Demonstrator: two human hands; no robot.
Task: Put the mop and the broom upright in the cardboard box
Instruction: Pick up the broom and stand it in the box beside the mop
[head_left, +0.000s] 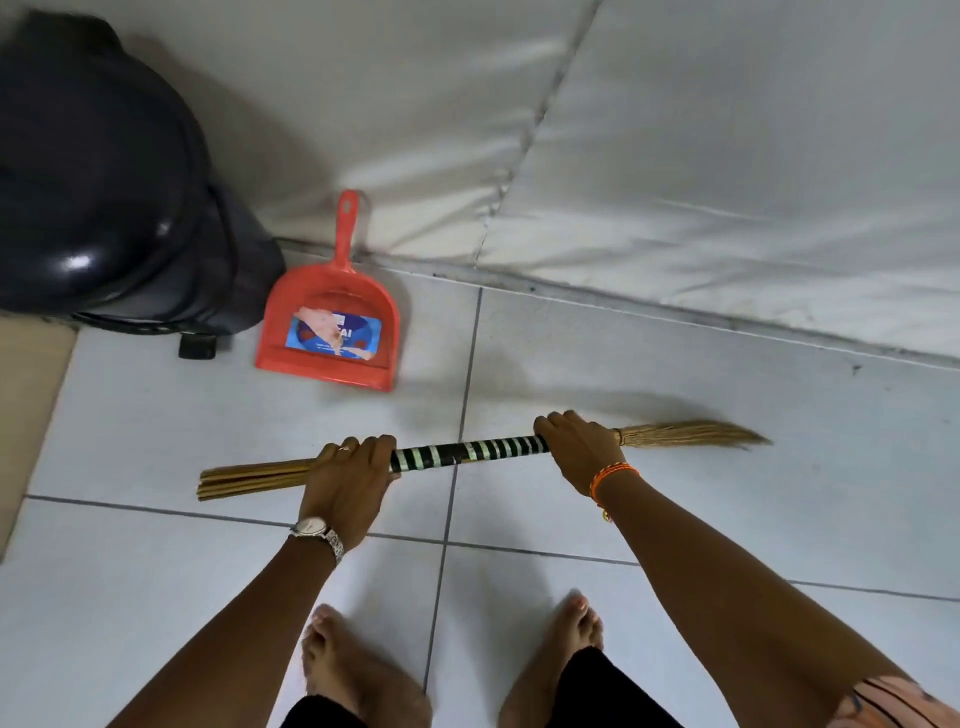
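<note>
A straw broom (467, 453) with a black-and-pale striped wrapped handle lies level just above the white tiled floor. My left hand (350, 480) grips it where the stick ends fan out to the left. My right hand (579, 452) grips it at the other end of the wrap, beside the thin bristle tip that points right. Both hands are closed around it. No mop shows in this view. A tan flat edge (26, 415) at the far left may be cardboard; I cannot tell if it is the box.
A red dustpan (332, 322) leans at the foot of the white tiled wall (675, 182). A dark domed bin (98, 176) stands at the upper left. My bare feet (363, 670) stand on the floor tiles at the bottom.
</note>
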